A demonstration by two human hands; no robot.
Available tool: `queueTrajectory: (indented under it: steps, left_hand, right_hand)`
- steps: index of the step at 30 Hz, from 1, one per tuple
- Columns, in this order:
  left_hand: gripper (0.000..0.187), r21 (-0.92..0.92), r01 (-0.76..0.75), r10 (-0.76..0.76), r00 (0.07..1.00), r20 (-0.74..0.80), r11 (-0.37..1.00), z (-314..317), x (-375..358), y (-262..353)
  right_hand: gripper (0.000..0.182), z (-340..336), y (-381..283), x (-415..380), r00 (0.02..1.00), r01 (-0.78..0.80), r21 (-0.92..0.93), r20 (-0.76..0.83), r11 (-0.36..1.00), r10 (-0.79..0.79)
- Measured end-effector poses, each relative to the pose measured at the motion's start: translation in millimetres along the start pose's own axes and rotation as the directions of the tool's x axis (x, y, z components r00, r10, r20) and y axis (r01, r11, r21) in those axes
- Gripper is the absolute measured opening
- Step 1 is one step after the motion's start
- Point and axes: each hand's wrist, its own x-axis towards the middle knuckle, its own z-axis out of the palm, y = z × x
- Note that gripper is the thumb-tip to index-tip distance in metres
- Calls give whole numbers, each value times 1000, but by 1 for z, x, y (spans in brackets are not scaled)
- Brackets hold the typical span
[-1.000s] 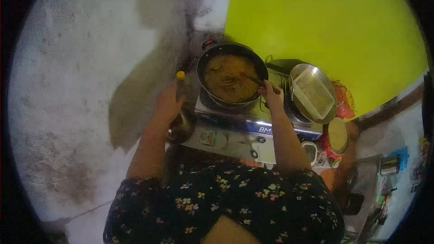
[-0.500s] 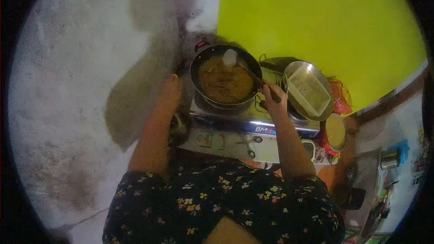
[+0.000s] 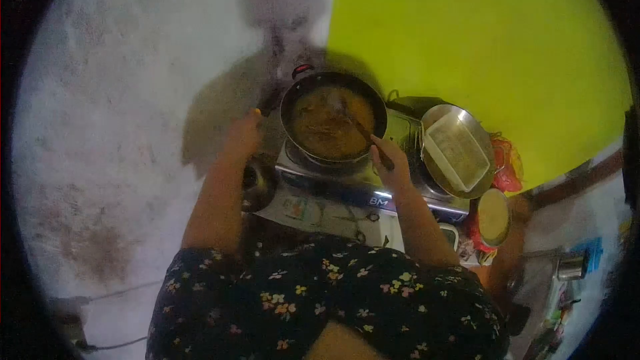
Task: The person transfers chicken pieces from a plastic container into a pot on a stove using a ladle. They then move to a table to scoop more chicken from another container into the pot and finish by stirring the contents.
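Food (image 3: 323, 135) lies in the pan (image 3: 313, 84) on the stove (image 3: 327, 183). Stirring seems in hand: the right hand (image 3: 396, 165) grips the spoon (image 3: 362, 131); further strokes call for a firm hold. Whether the left hand (image 3: 245, 137) grips anything cannot be told.

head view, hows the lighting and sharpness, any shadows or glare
Head view: dim overall, with black, rounded edges; a dark head-and-shoulders shadow falls on the mottled pale grey wall; a glint on the round silver metal pan's upper rim; brown food in the round black wok looks soft, its detail unclear.
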Motion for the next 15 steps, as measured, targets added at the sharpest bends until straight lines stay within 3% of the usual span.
queueTrajectory:
  steps: [2,5,7,10,13,15]
  left_hand:
    - [40,-6,-6,5,998,-67,1000,28,14,-21]
    - [46,-96,10,-10,1000,-5,995,13,5,-13]
    - [47,-95,5,-10,998,-56,996,6,-4,-7]
    - [47,-107,50,-59,995,-82,993,22,5,-16]
    - [45,-89,84,-90,994,-66,993,23,5,-19]
    - [44,-70,77,-82,994,-77,995,22,4,-19]
  right_hand:
    - [24,-6,5,2,1000,-1,-12,11,1000,2]
    - [25,-17,-7,8,998,-60,20,31,998,60]
    - [24,-18,-11,12,997,-67,61,44,996,64]
    - [23,2,-4,16,1000,17,227,-18,974,-13]
    - [22,18,-3,15,980,-198,343,51,918,192]
    - [21,26,6,12,982,-189,316,52,930,182]
